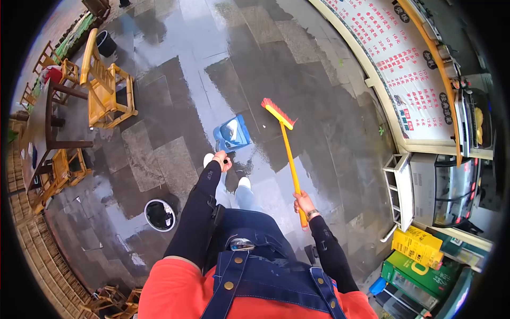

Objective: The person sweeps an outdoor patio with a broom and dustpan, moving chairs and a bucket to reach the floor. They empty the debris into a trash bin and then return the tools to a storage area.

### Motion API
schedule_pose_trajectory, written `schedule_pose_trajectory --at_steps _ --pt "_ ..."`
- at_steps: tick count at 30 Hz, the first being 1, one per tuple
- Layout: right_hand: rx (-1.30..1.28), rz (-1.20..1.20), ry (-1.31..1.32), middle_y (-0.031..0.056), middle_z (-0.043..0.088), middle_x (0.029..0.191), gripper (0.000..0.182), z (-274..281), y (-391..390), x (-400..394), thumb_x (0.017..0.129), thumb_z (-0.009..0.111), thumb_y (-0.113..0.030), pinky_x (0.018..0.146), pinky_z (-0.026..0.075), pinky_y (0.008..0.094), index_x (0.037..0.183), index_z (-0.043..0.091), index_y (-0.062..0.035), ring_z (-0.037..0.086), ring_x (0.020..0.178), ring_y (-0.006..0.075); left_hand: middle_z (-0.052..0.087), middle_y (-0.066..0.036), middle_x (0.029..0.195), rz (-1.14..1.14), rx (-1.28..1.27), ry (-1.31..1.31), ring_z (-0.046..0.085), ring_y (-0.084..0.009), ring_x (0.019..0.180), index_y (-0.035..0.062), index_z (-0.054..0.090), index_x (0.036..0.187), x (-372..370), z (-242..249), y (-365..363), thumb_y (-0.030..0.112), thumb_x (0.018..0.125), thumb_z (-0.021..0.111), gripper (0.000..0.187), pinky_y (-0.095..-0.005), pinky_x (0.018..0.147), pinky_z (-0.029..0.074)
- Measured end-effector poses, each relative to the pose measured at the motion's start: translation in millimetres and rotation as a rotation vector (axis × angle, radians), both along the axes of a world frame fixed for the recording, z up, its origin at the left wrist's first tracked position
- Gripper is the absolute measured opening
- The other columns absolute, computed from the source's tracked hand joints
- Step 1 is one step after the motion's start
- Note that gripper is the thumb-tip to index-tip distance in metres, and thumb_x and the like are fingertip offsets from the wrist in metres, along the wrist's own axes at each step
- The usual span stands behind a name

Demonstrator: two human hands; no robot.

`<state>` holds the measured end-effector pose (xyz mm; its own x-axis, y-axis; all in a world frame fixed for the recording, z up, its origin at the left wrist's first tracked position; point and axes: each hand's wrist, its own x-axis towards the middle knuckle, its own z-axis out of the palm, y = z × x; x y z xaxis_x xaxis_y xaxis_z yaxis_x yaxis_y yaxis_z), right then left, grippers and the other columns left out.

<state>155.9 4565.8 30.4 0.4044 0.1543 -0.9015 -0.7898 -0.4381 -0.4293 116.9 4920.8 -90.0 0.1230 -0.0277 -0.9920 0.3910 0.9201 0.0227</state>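
My left hand [223, 161] is closed around the handle of a blue dustpan [232, 134], which is in front of my feet with its pan facing up and something pale showing in it. In my right hand [304, 203] is the yellow handle of a broom [289, 154], gripped near its lower end in this view. The broom's head with red bristles [279, 113] lies ahead and to the right of the dustpan, over the wet stone floor. A small white speck [264, 126] is on the floor between the dustpan and the bristles.
Wet paving slabs [159, 159] spread around me. On the left are a bamboo chair [109, 90], a dark wooden table [37, 133] and a lined bin [160, 215]. A menu board [393, 58], a white rack [399, 189] and boxes [419, 279] line the right side.
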Motion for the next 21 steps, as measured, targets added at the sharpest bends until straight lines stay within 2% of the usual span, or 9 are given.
schedule_pose_trajectory --at_steps 3,8,10,12,13,14,17,19,21 --pt "-0.055 -0.005 0.019 0.0019 0.036 0.046 0.018 -30 55 34 0.078 0.046 -0.018 0.029 0.031 0.0259 0.088 0.033 -0.0107 0.035 0.031 0.0121 0.033 -0.003 0.047 -0.015 -0.016 0.063 0.035 -0.0123 0.036 0.0084 0.034 0.066 54 -30 5 0.005 0.071 0.036 0.007 -0.0259 0.033 0.035" --pt "-0.352 0.423 -0.004 0.0185 0.051 0.063 0.031 -57 140 11 0.07 0.044 -0.012 0.04 0.044 0.0325 0.093 0.031 0.0043 0.053 0.042 0.0251 0.034 -0.005 0.05 0.047 -0.186 0.051 0.04 -0.016 0.041 0.0064 0.034 0.067 117 -71 3 0.009 0.074 0.034 0.007 -0.0255 0.034 0.038" --pt "-0.289 0.411 0.121 0.0112 0.048 0.059 0.03 -37 159 -11 0.07 0.043 -0.011 0.036 0.042 0.0326 0.094 0.03 0.0029 0.048 0.036 0.0205 0.041 -0.008 0.053 -0.009 -0.199 0.021 0.043 -0.0184 0.041 0.0038 0.037 0.071 131 -71 -1 0.011 0.075 0.032 0.009 -0.0268 0.034 0.039" --pt "-0.03 0.137 0.34 0.0033 0.04 0.05 0.026 -8 153 -12 0.068 0.043 -0.007 0.03 0.035 0.0272 0.091 0.032 -0.0028 0.039 0.03 0.0138 0.047 -0.011 0.059 -0.295 -0.313 0.027 0.046 -0.022 0.044 0.0031 0.039 0.076 140 -83 2 0.017 0.077 0.031 0.016 -0.0316 0.035 0.036" --pt "0.14 -0.021 0.449 0.0016 0.037 0.047 0.024 10 137 -9 0.067 0.044 -0.006 0.028 0.033 0.0252 0.089 0.033 -0.0047 0.036 0.029 0.0118 0.047 -0.012 0.06 -0.184 -0.262 0.098 0.046 -0.0221 0.045 0.0035 0.039 0.077 140 -103 -7 0.015 0.077 0.033 0.014 -0.0322 0.035 0.036" --pt "0.123 -0.104 0.466 0.0 0.033 0.044 0.022 37 131 -11 0.067 0.044 -0.004 0.027 0.029 0.0232 0.086 0.035 -0.0072 0.033 0.028 0.0095 0.047 -0.012 0.06 -0.192 -0.272 0.101 0.046 -0.0221 0.045 0.0035 0.039 0.077 144 -103 -7 0.015 0.077 0.033 0.014 -0.0322 0.035 0.036" --pt "0.086 -0.129 0.434 -0.0004 0.032 0.044 0.018 80 132 -29 0.069 0.042 -0.003 0.027 0.029 0.0233 0.085 0.035 -0.0066 0.031 0.028 0.0097 0.047 -0.014 0.061 0.034 -0.268 0.109 0.045 -0.0223 0.045 0.0038 0.039 0.078 155 -94 -3 0.012 0.076 0.034 0.009 -0.0327 0.036 0.036" --pt "0.008 -0.092 0.351 -0.0002 0.033 0.045 0.017 82 143 -27 0.07 0.041 -0.002 0.027 0.028 0.0232 0.086 0.035 -0.0061 0.032 0.028 0.0098 0.046 -0.016 0.061 0.038 -0.264 0.098 0.045 -0.0226 0.046 0.0021 0.037 0.08 162 -89 4 0.007 0.075 0.034 0.007 -0.0332 0.037 0.037" --pt "-0.095 -0.036 0.27 -0.0001 0.034 0.045 0.017 48 153 -26 0.07 0.042 -0.002 0.027 0.028 0.0233 0.085 0.035 -0.0062 0.032 0.028 0.0099 0.045 -0.016 0.06 0.036 -0.299 0.118 0.045 -0.0227 0.046 0.0013 0.036 0.08 160 -94 4 0.006 0.075 0.034 0.008 -0.0335 0.038 0.038"
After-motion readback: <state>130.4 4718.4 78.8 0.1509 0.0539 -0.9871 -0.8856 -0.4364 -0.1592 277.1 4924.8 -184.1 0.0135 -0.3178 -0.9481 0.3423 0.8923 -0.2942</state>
